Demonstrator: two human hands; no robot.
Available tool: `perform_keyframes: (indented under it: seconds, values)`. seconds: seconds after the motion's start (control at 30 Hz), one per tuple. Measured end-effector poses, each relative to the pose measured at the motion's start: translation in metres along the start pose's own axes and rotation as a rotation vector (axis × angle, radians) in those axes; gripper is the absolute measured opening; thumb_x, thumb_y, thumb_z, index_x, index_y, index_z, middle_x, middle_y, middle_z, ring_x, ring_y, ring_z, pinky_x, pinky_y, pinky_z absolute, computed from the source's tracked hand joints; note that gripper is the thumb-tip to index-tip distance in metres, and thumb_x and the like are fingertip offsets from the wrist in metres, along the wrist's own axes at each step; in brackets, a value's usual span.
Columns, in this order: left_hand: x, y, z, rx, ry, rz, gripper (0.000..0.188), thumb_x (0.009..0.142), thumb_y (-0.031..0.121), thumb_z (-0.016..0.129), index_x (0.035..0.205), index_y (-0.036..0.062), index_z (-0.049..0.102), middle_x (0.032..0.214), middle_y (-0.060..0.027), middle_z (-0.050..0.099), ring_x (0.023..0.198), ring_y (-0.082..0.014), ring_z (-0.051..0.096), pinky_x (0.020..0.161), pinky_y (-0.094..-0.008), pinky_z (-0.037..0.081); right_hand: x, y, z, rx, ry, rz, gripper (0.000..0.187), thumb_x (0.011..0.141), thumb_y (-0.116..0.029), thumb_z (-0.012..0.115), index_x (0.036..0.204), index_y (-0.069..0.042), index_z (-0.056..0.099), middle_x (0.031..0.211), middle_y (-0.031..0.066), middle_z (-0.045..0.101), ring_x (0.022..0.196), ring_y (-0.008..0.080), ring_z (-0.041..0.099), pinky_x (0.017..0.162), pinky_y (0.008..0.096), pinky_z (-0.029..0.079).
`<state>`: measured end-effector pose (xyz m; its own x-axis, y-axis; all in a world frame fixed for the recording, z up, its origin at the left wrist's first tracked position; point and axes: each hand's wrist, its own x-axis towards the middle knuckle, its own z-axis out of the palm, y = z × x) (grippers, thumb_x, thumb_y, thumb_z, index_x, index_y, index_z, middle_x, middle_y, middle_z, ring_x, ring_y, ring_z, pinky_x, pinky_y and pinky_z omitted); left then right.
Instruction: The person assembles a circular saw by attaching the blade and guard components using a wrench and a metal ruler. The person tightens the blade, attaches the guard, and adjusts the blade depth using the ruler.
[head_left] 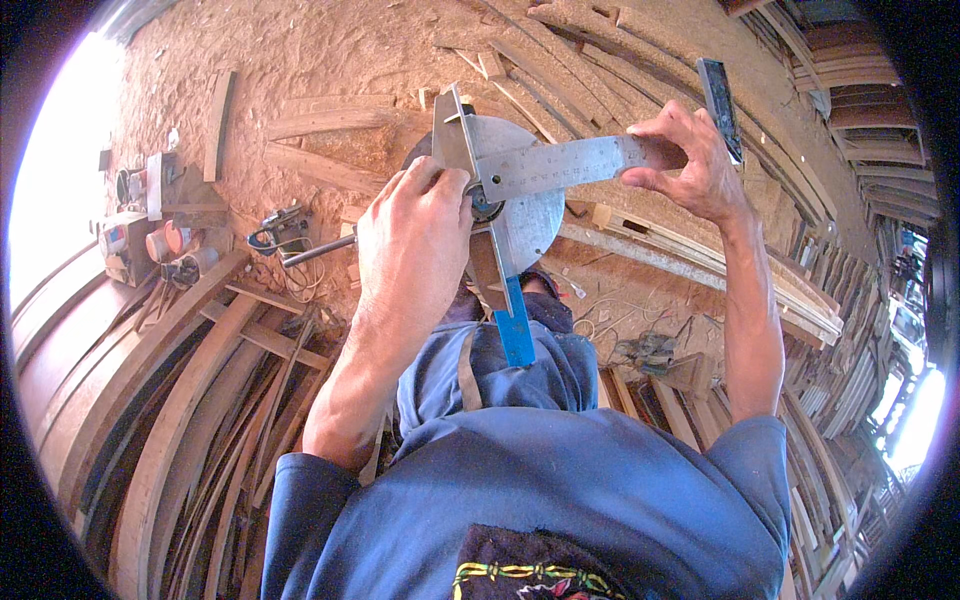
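Note:
My right hand pinches a flat steel try square by its marked blade. A dark bar, apparently its stock, stands just beyond my fingers. The blade's left end lies across the centre of a round grey saw blade. My left hand is closed, thumb and fingers bent at a long metal plate beside the disc. A blue end piece hangs below, above my lap. Left of my wrist a dark rod sticks out. My palm hides part of the tool.
Wooden planks lie on the sawdust-strewn ground ahead. Long curved timbers are stacked at the left, and more boards lie at the right. A small power tool and a wooden box with containers stand to the left.

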<state>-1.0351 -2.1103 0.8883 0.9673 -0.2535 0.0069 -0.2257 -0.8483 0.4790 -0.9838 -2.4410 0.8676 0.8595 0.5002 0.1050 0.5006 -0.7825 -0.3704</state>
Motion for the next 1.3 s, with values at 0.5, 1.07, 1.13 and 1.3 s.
perform_keyframes:
  seconds: [0.5, 1.07, 1.13, 1.3]
  values:
    - [-0.002, 0.0, -0.004, -0.048, -0.017, -0.013, 0.018, 0.084, 0.012, 0.073, 0.101, 0.0038, 0.07, 0.098, -0.0124, 0.066, 0.092, -0.034, 0.069, 0.08, -0.0456, 0.058, 0.0, 0.0, 0.0, -0.005, 0.002, -0.002, 0.057, 0.074, -0.062, 0.08, 0.106, -0.015, 0.073, 0.09, 0.0014, 0.06, 0.085, 0.0227, 0.06, 0.082, 0.0363, 0.041]
    - [-0.004, 0.015, -0.004, 0.23, 0.044, 0.011, 0.026, 0.074, 0.027, 0.083, 0.094, 0.0105, 0.077, 0.098, -0.0046, 0.067, 0.097, -0.0256, 0.067, 0.083, -0.041, 0.052, 0.0, 0.001, 0.002, 0.015, 0.0, 0.007, 0.055, 0.075, -0.062, 0.08, 0.105, -0.016, 0.073, 0.09, 0.0016, 0.061, 0.086, 0.0233, 0.061, 0.083, 0.0372, 0.041]
    - [-0.003, 0.013, -0.004, 0.245, 0.085, 0.044, 0.023, 0.077, 0.03, 0.08, 0.092, 0.0123, 0.08, 0.095, -0.0052, 0.071, 0.093, -0.0257, 0.07, 0.084, -0.0401, 0.054, -0.001, 0.002, 0.002, 0.024, 0.0, 0.01, 0.056, 0.075, -0.062, 0.08, 0.106, -0.016, 0.073, 0.09, 0.0014, 0.061, 0.086, 0.023, 0.06, 0.083, 0.0371, 0.041]
    - [-0.004, 0.011, -0.005, 0.223, 0.058, 0.038, 0.022, 0.076, 0.03, 0.081, 0.089, 0.0124, 0.08, 0.091, -0.004, 0.071, 0.09, -0.0248, 0.07, 0.081, -0.0392, 0.053, 0.0, 0.003, 0.005, 0.056, 0.0, 0.015, 0.056, 0.074, -0.062, 0.08, 0.106, -0.016, 0.073, 0.089, 0.0015, 0.059, 0.086, 0.0226, 0.059, 0.083, 0.0367, 0.041]
